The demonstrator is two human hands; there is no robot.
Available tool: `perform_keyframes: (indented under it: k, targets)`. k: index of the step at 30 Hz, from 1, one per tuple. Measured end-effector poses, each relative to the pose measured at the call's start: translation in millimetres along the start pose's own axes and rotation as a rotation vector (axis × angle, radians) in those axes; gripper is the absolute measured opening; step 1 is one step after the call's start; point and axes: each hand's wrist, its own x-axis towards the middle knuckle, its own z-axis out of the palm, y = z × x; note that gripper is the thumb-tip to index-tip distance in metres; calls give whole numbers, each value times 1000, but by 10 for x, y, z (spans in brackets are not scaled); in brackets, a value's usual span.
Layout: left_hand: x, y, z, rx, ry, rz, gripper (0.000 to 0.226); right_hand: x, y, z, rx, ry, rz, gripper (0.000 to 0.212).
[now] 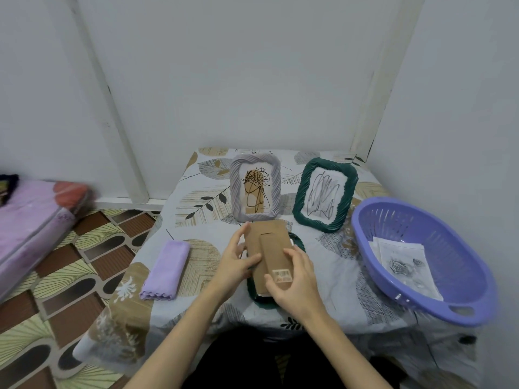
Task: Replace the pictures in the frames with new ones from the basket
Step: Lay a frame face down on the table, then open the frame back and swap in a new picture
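Head view shows our left hand (234, 258) and right hand (292, 279) grasping the brown backing board (271, 249) of a green frame (262, 300) face-down at centre, likely to free its picture, while new pictures (401, 262) wait in the purple basket (449, 313) at right.

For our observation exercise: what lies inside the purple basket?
Inside the purple basket lie loose paper sheets; the top one shows a grey rose drawing. The sheets beneath are mostly covered, so their pictures and number cannot be told.
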Motion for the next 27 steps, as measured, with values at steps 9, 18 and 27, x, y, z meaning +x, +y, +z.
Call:
perform_keyframes:
  k: [9,18,27]
  targets:
    - [90,-7,-751,561,279,9,55,47,385,-98,-499,-160,72,94]
    - [138,-322,-712,1346,224,-15,60,42,455,-110,-516,-249,138,71]
    - [104,-274,-225,1398,-82,183,128,189,378,-139,-512,-154,221,70]
